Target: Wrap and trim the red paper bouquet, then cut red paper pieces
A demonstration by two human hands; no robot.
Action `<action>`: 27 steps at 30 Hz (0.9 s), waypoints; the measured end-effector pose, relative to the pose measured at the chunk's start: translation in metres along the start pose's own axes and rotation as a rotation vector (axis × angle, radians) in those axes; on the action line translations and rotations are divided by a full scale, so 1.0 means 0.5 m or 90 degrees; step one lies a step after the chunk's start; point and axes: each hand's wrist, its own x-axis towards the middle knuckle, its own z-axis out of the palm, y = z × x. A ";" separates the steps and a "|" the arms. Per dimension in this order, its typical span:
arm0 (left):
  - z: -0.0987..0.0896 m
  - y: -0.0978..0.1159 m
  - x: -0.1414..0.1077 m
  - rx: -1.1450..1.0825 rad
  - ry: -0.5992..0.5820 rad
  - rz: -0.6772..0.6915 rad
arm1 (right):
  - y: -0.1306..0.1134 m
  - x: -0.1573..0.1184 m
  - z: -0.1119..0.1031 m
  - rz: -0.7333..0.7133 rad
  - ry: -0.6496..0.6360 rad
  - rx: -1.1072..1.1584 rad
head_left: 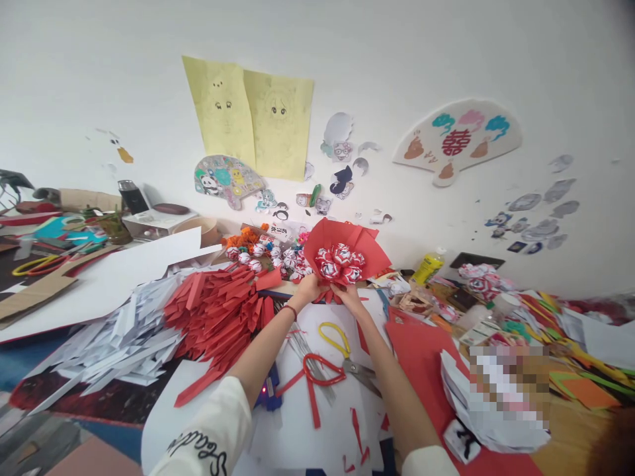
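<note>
In the head view, a bouquet of red-and-white paper flowers [341,262] stands upright in a flared red paper wrap [372,250]. My left hand [308,289] is closed around the left side of its base. My right hand [348,297] grips the base from the right. Below the bouquet, scissors [325,378] with one red and one yellow handle lie on white paper [302,436]. Thin wires [300,344] lie beside them, along with red paper scraps [356,433].
Piles of red paper strips [218,314] and white paper strips [124,337] cover the left side. Behind them are more paper flowers [282,258]. To the right lie a red sheet [421,370], a yellow bottle [429,266] and crumpled white paper [456,390]. A wall [357,46] rises behind.
</note>
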 end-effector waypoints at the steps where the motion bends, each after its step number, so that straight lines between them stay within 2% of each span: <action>1: 0.000 -0.001 0.000 0.001 -0.004 0.006 | 0.000 -0.001 0.000 0.001 0.009 0.003; 8: 0.005 -0.004 0.001 0.007 -0.015 0.025 | 0.021 0.007 0.016 0.012 0.097 -0.012; 22: 0.013 0.005 -0.003 0.012 -0.022 0.026 | 0.047 0.011 0.015 -0.033 0.098 -0.029; 27: 0.015 0.012 -0.011 0.028 -0.012 0.025 | 0.042 0.007 0.016 -0.049 0.101 -0.040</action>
